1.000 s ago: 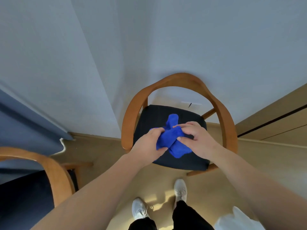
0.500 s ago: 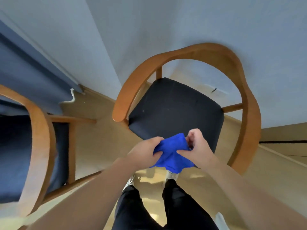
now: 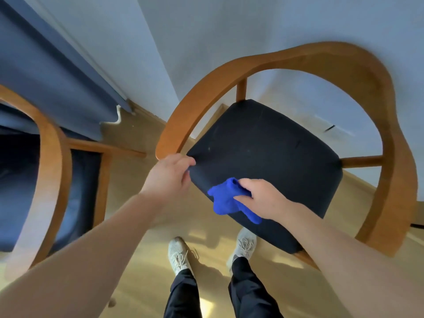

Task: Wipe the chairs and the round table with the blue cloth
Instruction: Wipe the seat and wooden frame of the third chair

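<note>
From the head cam, my right hand (image 3: 263, 198) has its fingers pinched around the bunched blue cloth (image 3: 226, 200), right at the front edge of the chair (image 3: 263, 145) seat, while my left hand (image 3: 168, 176) curls its fingers on the seat corner just beside. I'd flatten the cloth under the palm and sweep away from the fingers toward the backrest, holding the chair steady with the left.

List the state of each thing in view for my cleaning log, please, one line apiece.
blue cloth: bunched, pressed on the seat's front edge.
right hand: gripping the cloth.
left hand: holding the seat's front corner, without the cloth.
near chair: upright, dark seat with faint specks.
second chair: upright at left, untouched by either hand.
curtain: hanging to the floor.
</note>
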`<action>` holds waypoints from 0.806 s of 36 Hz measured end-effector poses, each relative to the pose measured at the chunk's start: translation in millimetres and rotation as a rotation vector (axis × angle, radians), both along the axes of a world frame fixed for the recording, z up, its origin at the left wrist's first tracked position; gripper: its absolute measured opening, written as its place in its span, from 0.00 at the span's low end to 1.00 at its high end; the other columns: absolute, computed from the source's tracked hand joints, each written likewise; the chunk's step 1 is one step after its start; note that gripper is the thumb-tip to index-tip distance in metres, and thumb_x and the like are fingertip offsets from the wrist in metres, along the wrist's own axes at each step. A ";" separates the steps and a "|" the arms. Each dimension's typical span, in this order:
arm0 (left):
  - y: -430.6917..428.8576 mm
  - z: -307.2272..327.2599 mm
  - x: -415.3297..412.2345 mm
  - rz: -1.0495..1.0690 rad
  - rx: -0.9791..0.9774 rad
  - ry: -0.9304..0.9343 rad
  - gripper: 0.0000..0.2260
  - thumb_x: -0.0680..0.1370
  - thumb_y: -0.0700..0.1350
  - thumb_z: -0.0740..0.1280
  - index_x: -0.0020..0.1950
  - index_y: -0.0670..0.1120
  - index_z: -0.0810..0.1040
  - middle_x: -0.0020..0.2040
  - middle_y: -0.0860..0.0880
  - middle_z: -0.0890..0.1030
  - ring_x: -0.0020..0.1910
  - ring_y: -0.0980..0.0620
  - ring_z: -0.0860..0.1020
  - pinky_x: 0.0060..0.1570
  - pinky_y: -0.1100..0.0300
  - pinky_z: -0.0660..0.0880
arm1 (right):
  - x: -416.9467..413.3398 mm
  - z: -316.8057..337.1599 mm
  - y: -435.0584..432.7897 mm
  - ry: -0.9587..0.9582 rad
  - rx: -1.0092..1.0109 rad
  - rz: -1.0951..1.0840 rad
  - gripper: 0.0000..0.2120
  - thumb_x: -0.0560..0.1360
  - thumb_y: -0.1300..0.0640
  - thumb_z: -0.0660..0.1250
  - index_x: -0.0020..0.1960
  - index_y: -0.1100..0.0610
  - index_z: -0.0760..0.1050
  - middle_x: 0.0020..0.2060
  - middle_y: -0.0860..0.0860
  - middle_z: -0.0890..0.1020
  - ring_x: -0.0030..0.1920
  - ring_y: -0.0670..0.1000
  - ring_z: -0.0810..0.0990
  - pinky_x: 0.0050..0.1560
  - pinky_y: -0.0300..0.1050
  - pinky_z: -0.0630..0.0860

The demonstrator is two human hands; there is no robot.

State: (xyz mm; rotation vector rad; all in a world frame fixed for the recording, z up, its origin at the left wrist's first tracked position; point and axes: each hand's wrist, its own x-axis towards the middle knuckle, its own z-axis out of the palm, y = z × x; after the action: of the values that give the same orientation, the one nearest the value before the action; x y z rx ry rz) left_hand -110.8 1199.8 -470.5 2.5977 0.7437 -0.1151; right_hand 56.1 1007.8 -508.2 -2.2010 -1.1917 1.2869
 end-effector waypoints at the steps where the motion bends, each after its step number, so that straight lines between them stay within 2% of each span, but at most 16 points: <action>1: 12.3 0.6 3.0 0.017 0.046 -0.015 0.13 0.77 0.38 0.62 0.60 0.43 0.77 0.57 0.47 0.78 0.59 0.47 0.74 0.57 0.54 0.71 | 4.1 -5.6 8.4 0.025 -0.008 0.002 0.04 0.78 0.54 0.61 0.46 0.54 0.72 0.35 0.48 0.76 0.37 0.47 0.75 0.39 0.42 0.72; 5: 50.3 -4.1 18.8 0.012 0.191 -0.071 0.12 0.77 0.39 0.63 0.60 0.44 0.76 0.60 0.45 0.76 0.62 0.45 0.71 0.64 0.50 0.67 | 24.9 -36.8 45.2 0.039 -0.033 -0.044 0.05 0.79 0.47 0.60 0.47 0.47 0.71 0.39 0.43 0.77 0.41 0.45 0.77 0.38 0.38 0.70; 7: 63.4 -13.0 27.8 -0.003 0.239 -0.059 0.14 0.77 0.41 0.63 0.63 0.43 0.74 0.62 0.44 0.74 0.64 0.44 0.70 0.67 0.47 0.66 | 35.0 -57.4 64.2 -0.007 -0.052 -0.074 0.09 0.79 0.46 0.60 0.55 0.49 0.72 0.45 0.44 0.79 0.47 0.49 0.78 0.41 0.40 0.70; 9: 73.5 -24.2 35.4 -0.009 0.251 -0.033 0.17 0.78 0.44 0.62 0.66 0.44 0.71 0.65 0.45 0.72 0.66 0.45 0.67 0.69 0.49 0.62 | 42.6 -79.2 80.7 -0.111 -0.080 -0.077 0.19 0.80 0.47 0.58 0.68 0.54 0.66 0.54 0.52 0.79 0.54 0.55 0.77 0.50 0.47 0.72; 11: 81.4 -37.3 41.0 -0.035 0.255 -0.003 0.19 0.79 0.46 0.60 0.69 0.45 0.68 0.69 0.46 0.68 0.69 0.46 0.65 0.69 0.53 0.57 | 44.9 -99.8 91.9 -0.238 -0.113 -0.081 0.30 0.80 0.45 0.58 0.76 0.58 0.54 0.58 0.59 0.77 0.58 0.60 0.75 0.53 0.50 0.71; 14: 90.3 -54.0 46.2 -0.086 0.247 0.041 0.21 0.80 0.48 0.59 0.72 0.46 0.63 0.72 0.46 0.65 0.72 0.46 0.61 0.70 0.52 0.55 | 37.5 -123.7 92.6 -0.393 -0.157 -0.006 0.49 0.73 0.35 0.64 0.78 0.56 0.38 0.64 0.59 0.71 0.64 0.61 0.68 0.61 0.56 0.69; 17: 93.4 -67.2 47.2 -0.094 0.217 0.047 0.23 0.80 0.49 0.57 0.74 0.44 0.61 0.73 0.46 0.63 0.73 0.47 0.59 0.72 0.52 0.54 | 19.8 -144.5 80.9 -0.580 -0.149 0.123 0.61 0.61 0.24 0.63 0.76 0.51 0.31 0.69 0.62 0.61 0.69 0.63 0.60 0.67 0.65 0.62; 19: 91.0 -73.2 45.6 -0.074 0.202 -0.002 0.22 0.80 0.48 0.56 0.73 0.43 0.62 0.73 0.45 0.63 0.73 0.46 0.58 0.72 0.53 0.54 | 8.8 -156.1 78.4 -0.639 -0.166 0.146 0.62 0.58 0.20 0.59 0.76 0.49 0.33 0.74 0.66 0.48 0.73 0.68 0.51 0.69 0.70 0.55; 21: 89.4 -75.7 44.3 -0.084 0.200 -0.048 0.22 0.80 0.46 0.55 0.73 0.41 0.64 0.73 0.43 0.65 0.73 0.46 0.59 0.73 0.53 0.52 | -0.8 -165.0 80.2 -0.653 -0.187 0.140 0.62 0.55 0.17 0.54 0.77 0.48 0.36 0.73 0.67 0.36 0.73 0.70 0.42 0.68 0.72 0.50; 23: 91.2 -76.9 43.4 -0.144 0.199 -0.069 0.22 0.79 0.44 0.55 0.72 0.39 0.65 0.73 0.43 0.65 0.73 0.46 0.60 0.73 0.53 0.52 | -11.9 -171.7 82.8 -0.616 -0.222 0.123 0.65 0.50 0.15 0.51 0.76 0.48 0.35 0.71 0.67 0.30 0.73 0.70 0.38 0.67 0.73 0.47; 25: 93.4 -77.4 41.6 -0.169 0.180 -0.082 0.23 0.78 0.43 0.56 0.72 0.38 0.65 0.73 0.43 0.65 0.73 0.46 0.60 0.73 0.54 0.52 | -24.8 -177.7 84.0 -0.595 -0.245 0.113 0.67 0.49 0.16 0.54 0.76 0.48 0.34 0.71 0.68 0.30 0.73 0.71 0.40 0.67 0.73 0.49; 26: 94.5 -77.5 40.9 -0.169 0.174 -0.084 0.23 0.77 0.43 0.57 0.72 0.39 0.65 0.73 0.43 0.65 0.73 0.46 0.60 0.73 0.54 0.52 | -29.9 -180.5 84.6 -0.599 -0.246 0.107 0.66 0.51 0.17 0.58 0.76 0.49 0.35 0.71 0.69 0.31 0.72 0.71 0.44 0.67 0.72 0.51; 29: 94.7 -77.0 41.4 -0.168 0.179 -0.063 0.24 0.77 0.45 0.56 0.73 0.40 0.64 0.73 0.44 0.64 0.73 0.47 0.60 0.74 0.56 0.50 | -37.4 -183.6 87.4 -0.642 -0.212 0.121 0.53 0.64 0.27 0.65 0.78 0.51 0.47 0.72 0.71 0.43 0.68 0.70 0.59 0.65 0.68 0.60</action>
State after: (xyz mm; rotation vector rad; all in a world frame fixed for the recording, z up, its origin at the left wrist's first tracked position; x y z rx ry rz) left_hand -69.4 1294.5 -547.5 2.8173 0.5341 -0.0171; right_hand 18.7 1095.2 -691.7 -2.8606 -1.4749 0.7814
